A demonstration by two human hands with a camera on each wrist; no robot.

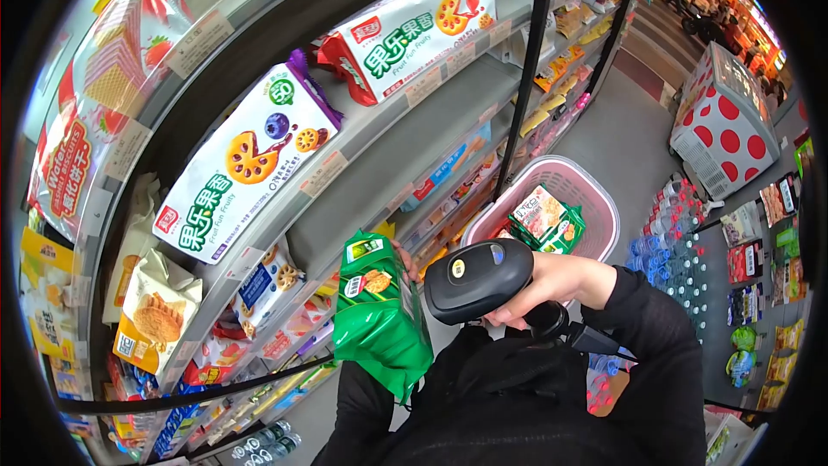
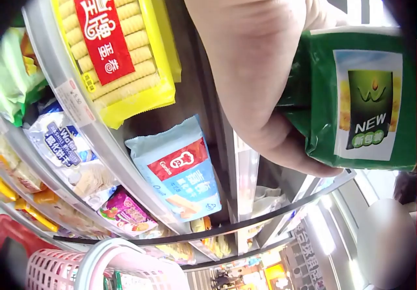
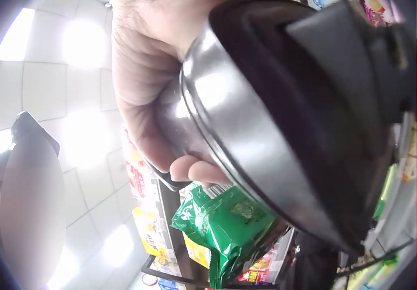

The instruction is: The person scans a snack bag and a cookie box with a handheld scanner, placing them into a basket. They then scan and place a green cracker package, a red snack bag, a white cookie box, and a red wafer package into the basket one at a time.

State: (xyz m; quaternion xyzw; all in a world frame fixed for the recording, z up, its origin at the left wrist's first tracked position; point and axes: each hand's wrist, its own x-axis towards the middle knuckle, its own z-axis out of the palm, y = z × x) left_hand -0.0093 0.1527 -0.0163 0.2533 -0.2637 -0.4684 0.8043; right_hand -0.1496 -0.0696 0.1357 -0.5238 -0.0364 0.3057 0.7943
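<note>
My left hand [image 2: 260, 62] grips a green biscuit package [image 1: 379, 328]. In the left wrist view, the fingers wrap its side and a "NEW" label [image 2: 369, 111] shows on its end. In the head view, most of that hand is hidden behind the package. My right hand [image 1: 561, 283] holds a black handheld barcode scanner [image 1: 479, 280], fingers curled round its handle, which the scanner head partly hides. The scanner's head is turned toward the package, close beside it. A barcode [image 3: 217, 189] shows on the package in the right wrist view.
A pink basket [image 1: 609, 207] with green packs [image 1: 548, 216] in it stands past the scanner. Shelves with white biscuit packs [image 1: 250, 160] curve along the left. A red-dotted box [image 1: 724, 125] and several bottles [image 1: 673, 255] stand on the right.
</note>
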